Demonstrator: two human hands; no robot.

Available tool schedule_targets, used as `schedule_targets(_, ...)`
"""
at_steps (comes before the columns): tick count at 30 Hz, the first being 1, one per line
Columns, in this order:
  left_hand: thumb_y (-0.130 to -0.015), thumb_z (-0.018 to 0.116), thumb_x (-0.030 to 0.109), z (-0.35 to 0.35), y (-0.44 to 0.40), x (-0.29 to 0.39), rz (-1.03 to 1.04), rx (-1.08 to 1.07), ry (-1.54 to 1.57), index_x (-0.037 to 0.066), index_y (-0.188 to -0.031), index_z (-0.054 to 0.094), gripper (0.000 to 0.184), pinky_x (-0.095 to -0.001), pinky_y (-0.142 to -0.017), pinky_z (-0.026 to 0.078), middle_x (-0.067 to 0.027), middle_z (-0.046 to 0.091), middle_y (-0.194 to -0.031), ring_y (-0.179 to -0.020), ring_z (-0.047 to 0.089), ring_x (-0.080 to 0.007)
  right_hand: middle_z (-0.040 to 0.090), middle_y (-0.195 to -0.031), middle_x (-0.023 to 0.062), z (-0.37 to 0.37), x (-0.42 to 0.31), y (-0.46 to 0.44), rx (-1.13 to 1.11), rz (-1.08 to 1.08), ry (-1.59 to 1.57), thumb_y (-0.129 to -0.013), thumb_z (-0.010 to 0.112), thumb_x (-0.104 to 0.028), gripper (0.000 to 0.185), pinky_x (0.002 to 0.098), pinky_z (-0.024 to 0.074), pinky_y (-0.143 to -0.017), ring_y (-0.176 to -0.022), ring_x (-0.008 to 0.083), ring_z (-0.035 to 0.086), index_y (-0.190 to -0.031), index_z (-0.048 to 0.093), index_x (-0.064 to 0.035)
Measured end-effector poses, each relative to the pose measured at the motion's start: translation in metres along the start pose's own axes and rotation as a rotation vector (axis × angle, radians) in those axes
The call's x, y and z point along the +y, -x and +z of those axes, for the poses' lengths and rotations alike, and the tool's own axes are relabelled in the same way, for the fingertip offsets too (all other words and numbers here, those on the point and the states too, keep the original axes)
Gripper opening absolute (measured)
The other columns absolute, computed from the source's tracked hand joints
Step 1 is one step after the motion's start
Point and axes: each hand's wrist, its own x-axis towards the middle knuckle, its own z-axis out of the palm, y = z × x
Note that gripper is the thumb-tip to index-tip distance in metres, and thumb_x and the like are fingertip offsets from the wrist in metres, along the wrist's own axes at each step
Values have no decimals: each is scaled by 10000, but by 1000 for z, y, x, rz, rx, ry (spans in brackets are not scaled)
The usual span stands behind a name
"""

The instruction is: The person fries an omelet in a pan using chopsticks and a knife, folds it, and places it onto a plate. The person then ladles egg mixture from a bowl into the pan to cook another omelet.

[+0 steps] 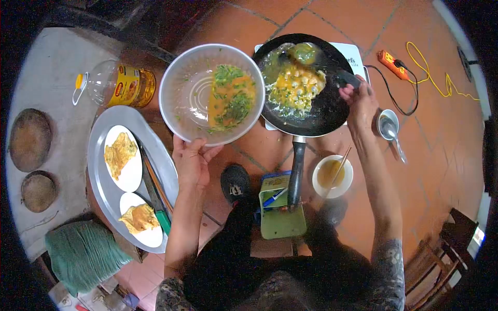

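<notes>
My left hand [194,158] grips the near rim of a large metal bowl [181,98], which holds orange egg mixture with chopped greens. Right beside the bowl, a black frying pan [332,103] sits on a white cooker [353,52], with its handle pointing toward me. Partly set egg mixture [298,85] covers the left part of the pan. Over the pan's right side, my right hand [358,101] is closed around the dark handle of a ladle [305,53], whose bowl end is over the far part of the pan.
An oil bottle [127,85] and a metal tray [101,171] with two plates of fried egg [120,155] lie left. Between my feet is a green container [282,225]. A bowl of liquid [332,176], a small cup [388,124] with a spoon, and an orange power strip [392,65] are right.
</notes>
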Motion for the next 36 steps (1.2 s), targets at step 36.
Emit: schedule_targets(36, -739, 489, -69, 18, 12, 1, 20, -49, 13, 58, -1282, 340, 577, -358, -648, 600, -148, 503, -1170, -919, 616, -274, 599, -874, 141, -68, -66, 118, -454, -1005, 1216, -745, 575, 71, 343, 333, 478, -658, -777, 286, 587, -1059, 594, -66)
